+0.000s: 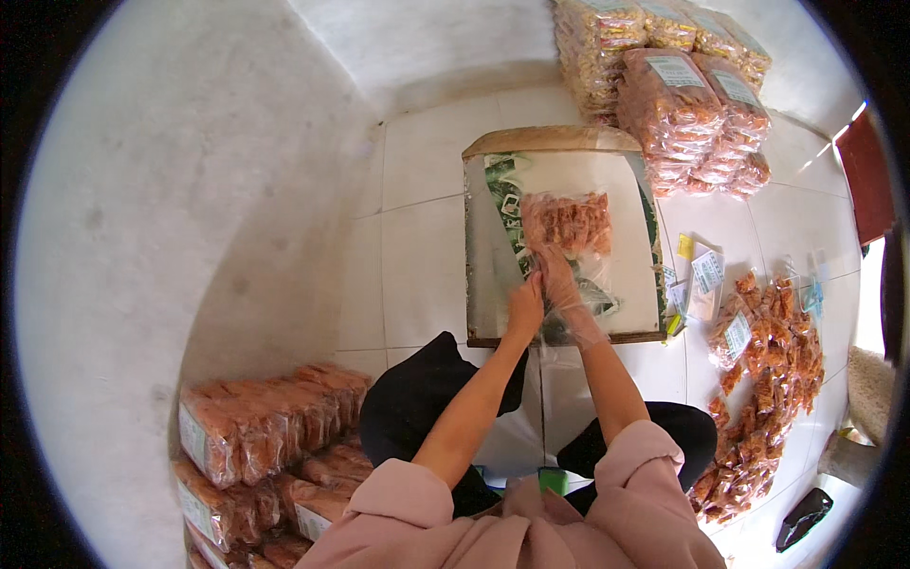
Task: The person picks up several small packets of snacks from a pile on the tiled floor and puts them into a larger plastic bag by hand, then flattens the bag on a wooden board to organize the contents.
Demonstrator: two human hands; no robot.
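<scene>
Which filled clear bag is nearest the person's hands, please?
The bag of reddish-brown pieces on the low table, by the left hand and right hand; the other filled bags are off the table.

The left forearm (474, 408) and right forearm (614, 384) slant inward from the near side of the low table (632, 237), sleeves (403, 491) rolled. Over its near half, the left hand (526, 305), fingers curled, meets the right hand (559, 280), sheathed in clear plastic; its grip is unclear.
</scene>
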